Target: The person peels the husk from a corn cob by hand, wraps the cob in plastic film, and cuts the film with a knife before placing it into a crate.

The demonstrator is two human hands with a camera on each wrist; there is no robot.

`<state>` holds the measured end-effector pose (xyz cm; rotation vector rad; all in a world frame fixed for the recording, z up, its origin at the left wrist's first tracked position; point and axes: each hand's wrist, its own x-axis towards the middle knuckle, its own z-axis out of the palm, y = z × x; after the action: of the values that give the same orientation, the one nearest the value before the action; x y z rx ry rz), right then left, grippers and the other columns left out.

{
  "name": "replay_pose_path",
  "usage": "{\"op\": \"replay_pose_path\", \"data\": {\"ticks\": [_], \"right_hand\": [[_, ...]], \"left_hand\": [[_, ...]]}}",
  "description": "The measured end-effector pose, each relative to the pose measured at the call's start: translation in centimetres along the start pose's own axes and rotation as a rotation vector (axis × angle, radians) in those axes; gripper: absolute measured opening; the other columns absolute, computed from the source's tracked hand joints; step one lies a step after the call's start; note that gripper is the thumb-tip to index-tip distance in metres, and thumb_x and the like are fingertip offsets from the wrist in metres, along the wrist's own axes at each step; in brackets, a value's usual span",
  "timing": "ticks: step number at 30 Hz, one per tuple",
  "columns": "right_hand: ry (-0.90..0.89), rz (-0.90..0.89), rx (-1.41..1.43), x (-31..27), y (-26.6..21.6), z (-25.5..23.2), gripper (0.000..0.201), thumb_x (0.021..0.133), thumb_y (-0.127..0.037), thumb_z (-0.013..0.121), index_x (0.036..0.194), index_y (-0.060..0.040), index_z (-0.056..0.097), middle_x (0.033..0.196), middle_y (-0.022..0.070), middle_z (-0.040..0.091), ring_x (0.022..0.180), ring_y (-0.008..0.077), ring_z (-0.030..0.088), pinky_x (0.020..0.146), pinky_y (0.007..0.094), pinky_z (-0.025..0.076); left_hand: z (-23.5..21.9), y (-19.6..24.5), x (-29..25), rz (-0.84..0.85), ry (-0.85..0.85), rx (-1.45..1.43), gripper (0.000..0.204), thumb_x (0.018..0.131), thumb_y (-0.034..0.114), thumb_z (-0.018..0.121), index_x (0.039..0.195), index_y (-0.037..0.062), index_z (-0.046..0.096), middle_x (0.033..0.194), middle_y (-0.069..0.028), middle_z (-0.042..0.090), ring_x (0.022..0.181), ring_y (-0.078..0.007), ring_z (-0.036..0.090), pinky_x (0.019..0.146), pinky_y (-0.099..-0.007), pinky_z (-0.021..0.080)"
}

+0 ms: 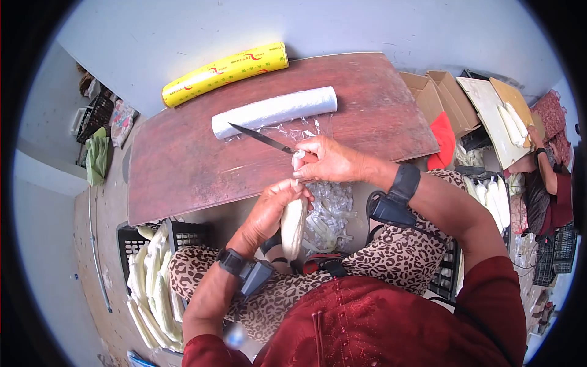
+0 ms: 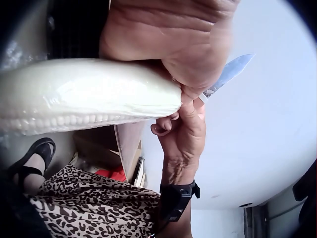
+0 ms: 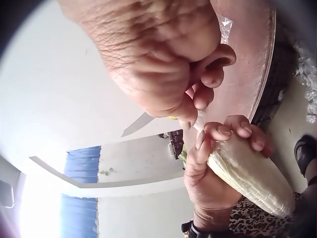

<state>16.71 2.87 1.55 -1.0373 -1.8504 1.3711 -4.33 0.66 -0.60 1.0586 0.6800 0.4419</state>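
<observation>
My left hand (image 1: 269, 211) grips the upper end of an ear of corn (image 1: 294, 229), wrapped in clear plastic film, that hangs over my lap. In the left wrist view, rows of pale kernels show along one side of it. My right hand (image 1: 335, 161) holds a knife (image 1: 262, 137), its blade pointing up and left over the table. The right fingers are right at the corn's tip, where a twist of film (image 3: 199, 119) sticks out between the two hands. The knife's handle is mostly hidden in the right hand.
A roll of clear film (image 1: 275, 112) lies on the wooden table (image 1: 183, 159), behind it a yellow printed roll (image 1: 226, 72). Film scraps (image 1: 330, 214) are heaped below the table edge. Crates of corn (image 1: 153, 287) stand at both sides. Another person (image 1: 547, 177) works at right.
</observation>
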Motion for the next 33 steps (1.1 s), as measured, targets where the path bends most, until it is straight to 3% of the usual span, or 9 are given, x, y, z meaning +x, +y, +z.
{"op": "replay_pose_path", "data": {"ticks": [3,9,12,18,21,24,27,33], "right_hand": [[0.068,0.219,0.151,0.0,-1.0,-0.1,0.013,0.087,-0.011,0.068,0.082,-0.0028,0.059,0.068,-0.0030,0.054,0.058,0.0038,0.047,0.052,0.0223,0.039],[0.076,0.233,0.107,0.6,-1.3,-1.5,0.013,0.086,-0.011,0.069,0.080,-0.0034,0.060,0.060,-0.0041,0.051,0.052,0.0046,0.044,0.046,0.0231,0.033],[0.069,0.268,0.038,1.1,-0.3,-1.6,0.014,0.085,-0.013,0.070,0.081,-0.0036,0.060,0.060,-0.0037,0.051,0.052,0.0049,0.044,0.047,0.0236,0.034],[0.124,0.159,-0.290,1.5,1.5,-0.7,0.014,0.084,-0.012,0.070,0.079,-0.0041,0.059,0.064,-0.0002,0.054,0.061,0.0117,0.051,0.057,0.0317,0.043],[0.194,0.222,-0.377,1.6,1.1,-0.4,0.022,0.077,-0.016,0.076,0.072,-0.0052,0.057,0.065,0.0091,0.060,0.062,0.0215,0.058,0.059,0.0385,0.045],[0.206,0.185,-0.408,1.6,1.3,-0.3,0.019,0.078,-0.013,0.073,0.074,-0.0032,0.057,0.068,0.0126,0.061,0.064,0.0269,0.059,0.061,0.0408,0.046],[0.213,0.199,-0.410,1.2,0.3,-0.1,0.016,0.082,-0.014,0.069,0.079,-0.0037,0.057,0.068,0.0098,0.059,0.064,0.0205,0.055,0.061,0.0371,0.044],[0.213,0.111,-0.464,1.1,0.4,0.1,0.019,0.082,-0.015,0.069,0.079,-0.0016,0.056,0.071,0.0144,0.061,0.065,0.0269,0.060,0.062,0.0401,0.046]], "left_hand": [[0.1,0.6,-0.1,-0.014,0.023,0.003,0.028,0.097,0.029,0.049,0.097,0.0024,0.059,0.093,-0.0105,0.064,0.083,-0.0191,0.062,0.076,-0.0319,0.051],[0.3,1.0,0.2,-0.023,0.073,-0.008,0.024,0.096,0.025,0.048,0.096,0.0029,0.059,0.090,-0.0100,0.064,0.081,-0.0184,0.062,0.072,-0.0313,0.051],[0.3,0.8,0.3,-0.027,0.122,0.001,0.025,0.097,0.028,0.052,0.090,0.0060,0.064,0.080,-0.0041,0.065,0.072,-0.0107,0.059,0.066,-0.0265,0.048],[-0.9,-1.3,1.0,0.131,0.238,0.519,0.026,0.096,0.028,0.054,0.088,0.0048,0.063,0.075,-0.0012,0.061,0.069,-0.0081,0.055,0.063,-0.0248,0.045],[-1.0,-2.1,1.2,0.128,0.292,0.577,0.027,0.096,0.031,0.055,0.090,0.0051,0.063,0.073,0.0005,0.058,0.068,-0.0069,0.052,0.062,-0.0243,0.044],[-0.4,-1.6,0.8,0.082,0.324,0.584,0.029,0.096,0.033,0.057,0.093,0.0053,0.062,0.074,0.0014,0.057,0.067,-0.0073,0.052,0.061,-0.0246,0.043],[0.2,-1.4,0.7,0.028,0.332,0.446,0.026,0.094,0.032,0.060,0.098,0.0065,0.061,0.075,0.0031,0.056,0.067,-0.0065,0.050,0.059,-0.0241,0.042],[-0.2,-2.2,1.0,-0.009,0.229,0.152,0.020,0.090,0.026,0.068,0.097,0.0103,0.058,0.080,0.0033,0.059,0.069,-0.0053,0.052,0.061,-0.0225,0.043]]}}
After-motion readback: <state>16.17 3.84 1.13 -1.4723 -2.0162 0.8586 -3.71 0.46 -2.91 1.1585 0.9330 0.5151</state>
